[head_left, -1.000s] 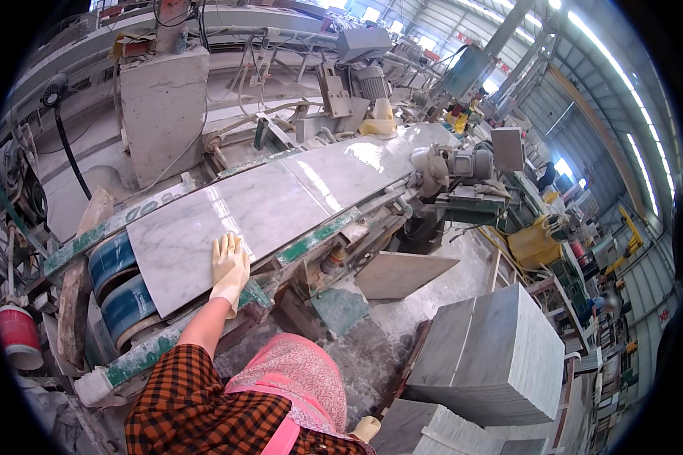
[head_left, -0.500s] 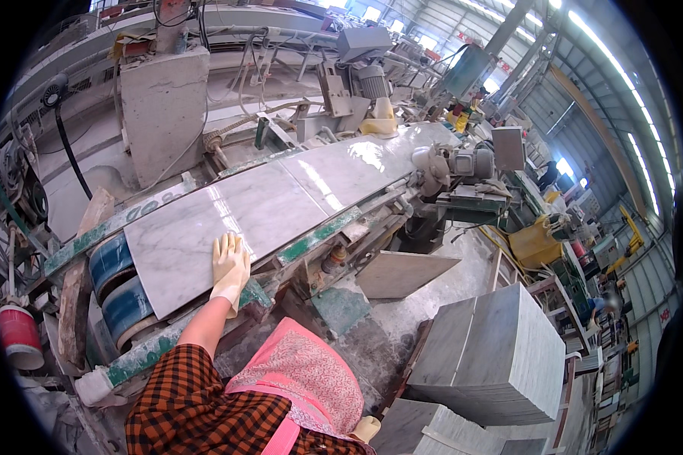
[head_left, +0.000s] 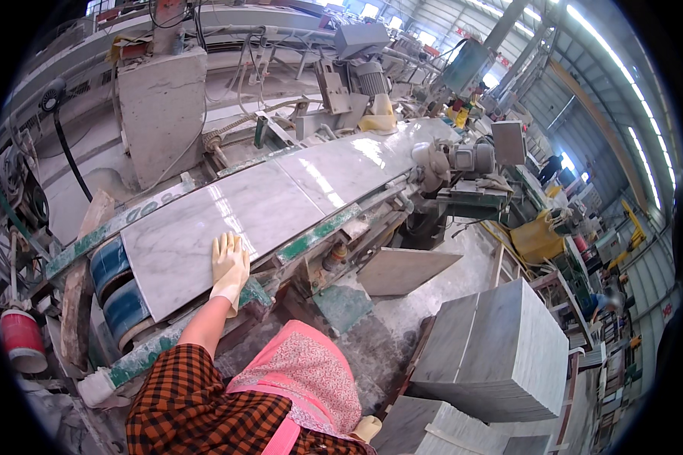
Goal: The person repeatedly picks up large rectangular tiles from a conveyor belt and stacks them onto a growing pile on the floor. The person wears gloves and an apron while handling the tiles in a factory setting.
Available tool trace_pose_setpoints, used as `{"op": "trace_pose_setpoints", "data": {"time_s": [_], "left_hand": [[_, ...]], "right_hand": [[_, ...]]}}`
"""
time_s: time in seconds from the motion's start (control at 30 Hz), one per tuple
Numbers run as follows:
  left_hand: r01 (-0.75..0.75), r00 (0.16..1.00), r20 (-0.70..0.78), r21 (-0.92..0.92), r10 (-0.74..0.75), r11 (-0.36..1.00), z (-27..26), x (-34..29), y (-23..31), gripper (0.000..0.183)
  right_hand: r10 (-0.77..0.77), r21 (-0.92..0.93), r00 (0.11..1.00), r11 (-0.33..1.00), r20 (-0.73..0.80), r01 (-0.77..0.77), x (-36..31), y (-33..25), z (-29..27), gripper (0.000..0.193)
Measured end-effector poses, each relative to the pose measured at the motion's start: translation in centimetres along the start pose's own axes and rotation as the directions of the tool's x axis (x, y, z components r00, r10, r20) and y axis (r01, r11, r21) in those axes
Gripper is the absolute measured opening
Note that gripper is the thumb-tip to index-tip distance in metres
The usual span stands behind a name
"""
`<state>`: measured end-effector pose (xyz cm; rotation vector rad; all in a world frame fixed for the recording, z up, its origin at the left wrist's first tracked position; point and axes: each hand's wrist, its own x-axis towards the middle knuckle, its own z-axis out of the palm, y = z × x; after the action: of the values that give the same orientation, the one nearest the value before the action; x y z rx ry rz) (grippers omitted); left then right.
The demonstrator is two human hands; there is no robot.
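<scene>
L hand [head_left: 230, 267], gloved, lies flat on near edge of slab [head_left: 180, 236], fingers slightly apart; blue belts [head_left: 126, 308] to its left. Step, prob.: steadying slab. Next move calls for light, even pressure. R hand [head_left: 367, 429], low right: grip can't tell.

Glossy, smooth marble-like slab [head_left: 182, 246]; matt, rubbery glove [head_left: 230, 267].
Lower centre, checked cloth sleeve [head_left: 176, 387] and printed cloth apron [head_left: 307, 366], both matt; lower right, stack of dull stone slabs [head_left: 497, 353]; lower left, rough wooden beam [head_left: 75, 315].
</scene>
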<state>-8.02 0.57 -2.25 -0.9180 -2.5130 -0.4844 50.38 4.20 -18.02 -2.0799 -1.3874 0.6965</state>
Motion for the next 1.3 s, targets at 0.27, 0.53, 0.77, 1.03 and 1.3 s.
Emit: {"op": "trace_pose_setpoints", "data": {"time_s": [0.27,0.53,0.77,1.03,1.3], "left_hand": [[0.01,1.0,-0.019,-0.015,-0.011,1.0,-0.1,0.0,0.1,0.044],[0.011,1.0,-0.027,-0.021,-0.011,1.0,-0.1,0.0,0.0,0.044],[0.019,1.0,-0.015,-0.031,-0.02,0.999,-0.1,0.1,0.0,0.044],[0.027,0.999,0.019,-0.036,-0.026,0.999,0.0,0.1,0.1,0.046],[0.031,0.999,0.026,-0.016,-0.03,0.999,0.1,0.0,-0.1,0.047]], "right_hand": [[0.0,0.133,0.994,0.991,-0.11,0.015,0.0,0.0,0.7,0.028],[-0.034,0.074,0.988,0.996,-0.152,0.046,0.4,2.3,1.6,0.028],[0.036,-0.078,0.995,0.996,-0.094,-0.044,0.1,0.6,0.4,0.03],[-0.034,-0.023,0.998,0.999,-0.048,0.033,0.2,0.7,0.0,0.03],[0.006,-0.018,0.999,1.0,-0.043,-0.006,-0.6,-1.0,-0.9,0.029]]}}
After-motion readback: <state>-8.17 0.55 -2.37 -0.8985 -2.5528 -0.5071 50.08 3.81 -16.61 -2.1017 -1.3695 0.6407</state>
